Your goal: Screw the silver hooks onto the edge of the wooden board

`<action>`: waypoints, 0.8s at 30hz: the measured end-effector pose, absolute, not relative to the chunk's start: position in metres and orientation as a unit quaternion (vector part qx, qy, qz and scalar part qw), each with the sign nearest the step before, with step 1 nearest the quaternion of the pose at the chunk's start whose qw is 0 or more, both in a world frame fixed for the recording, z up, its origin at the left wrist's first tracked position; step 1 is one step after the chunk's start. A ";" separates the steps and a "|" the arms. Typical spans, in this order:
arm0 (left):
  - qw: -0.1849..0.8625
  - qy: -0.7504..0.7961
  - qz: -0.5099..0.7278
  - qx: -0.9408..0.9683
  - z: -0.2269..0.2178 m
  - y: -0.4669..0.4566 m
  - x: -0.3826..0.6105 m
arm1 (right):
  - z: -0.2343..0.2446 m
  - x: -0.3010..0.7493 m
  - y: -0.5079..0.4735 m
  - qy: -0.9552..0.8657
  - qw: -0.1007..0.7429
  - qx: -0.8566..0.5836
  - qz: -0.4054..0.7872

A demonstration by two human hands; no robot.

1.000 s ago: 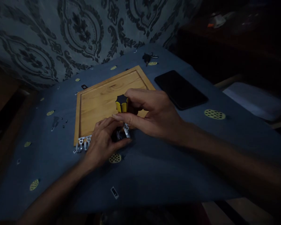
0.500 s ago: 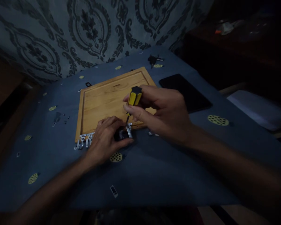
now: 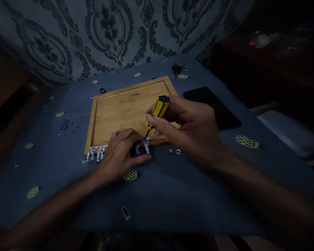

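My right hand [image 3: 191, 129] is closed around a yellow-and-black screwdriver [image 3: 160, 106], its handle leaning right and its shaft pointing down-left. The screwdriver's tip meets the plate of a silver metal hook [image 3: 147, 147] at the near edge of a framed wooden board [image 3: 125, 108]. My left hand [image 3: 122, 150] lies over that edge, fingers bent on the board and index fingertip at the hook's plate, steadying it; its thumb stretches out below. Another hook shows between thumb and index finger. Left of this hand, two more double hooks [image 3: 92, 154] sit along the board's edge.
A blue pineapple-print cloth [image 3: 172, 202] covers the table. Small metal pieces [image 3: 178, 151] lie right of the hooks; screws [image 3: 74, 131] and a clear bag [image 3: 64, 127] lie left. A black tablet-like slab [image 3: 214, 108] is at right, with dark keys-like items [image 3: 178, 69] behind.
The view has shifted slightly. The screwdriver handle now tilts further right, with its tip still at the hook. My left hand keeps its place on the board's edge.
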State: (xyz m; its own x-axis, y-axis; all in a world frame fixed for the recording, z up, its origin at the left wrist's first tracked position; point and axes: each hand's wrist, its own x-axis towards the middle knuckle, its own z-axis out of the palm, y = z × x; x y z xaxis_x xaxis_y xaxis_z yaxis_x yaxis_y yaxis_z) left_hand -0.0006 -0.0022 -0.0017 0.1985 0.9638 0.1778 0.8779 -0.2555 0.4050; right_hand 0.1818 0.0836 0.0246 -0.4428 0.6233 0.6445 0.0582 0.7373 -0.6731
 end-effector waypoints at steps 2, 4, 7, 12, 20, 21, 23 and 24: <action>0.109 0.602 0.198 0.766 -0.001 -0.003 0.000 | 0.025 0.182 0.084 -0.803 0.478 -0.213 0.286; 0.106 0.603 0.198 0.765 -0.001 -0.003 0.000 | 0.025 0.182 0.084 -0.810 0.472 -0.208 0.278; 0.107 0.602 0.200 0.765 0.000 -0.002 0.000 | 0.026 0.182 0.085 -0.819 0.469 -0.197 0.266; 0.112 0.601 0.199 0.766 0.001 -0.002 0.001 | 0.029 0.183 0.085 -0.822 0.449 -0.185 0.297; 0.115 0.601 0.198 0.765 0.000 -0.002 0.001 | 0.037 0.188 0.088 -0.832 0.401 -0.163 0.348; 0.115 0.602 0.198 0.765 0.000 -0.002 0.001 | 0.037 0.188 0.089 -0.831 0.400 -0.159 0.353; 0.114 0.603 0.201 0.764 0.000 -0.002 0.001 | 0.035 0.186 0.089 -0.825 0.404 -0.158 0.362; 0.113 0.603 0.201 0.764 0.000 -0.002 0.001 | 0.034 0.185 0.088 -0.821 0.408 -0.160 0.365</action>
State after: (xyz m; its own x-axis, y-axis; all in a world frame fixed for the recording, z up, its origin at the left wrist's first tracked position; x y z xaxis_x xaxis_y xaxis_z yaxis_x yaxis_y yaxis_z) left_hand 0.0011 -0.0019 0.0000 0.1917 0.9664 0.1713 0.8757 -0.2472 0.4148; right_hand 0.1852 0.0885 0.0338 -0.6152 0.5612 0.5537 -0.0345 0.6825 -0.7301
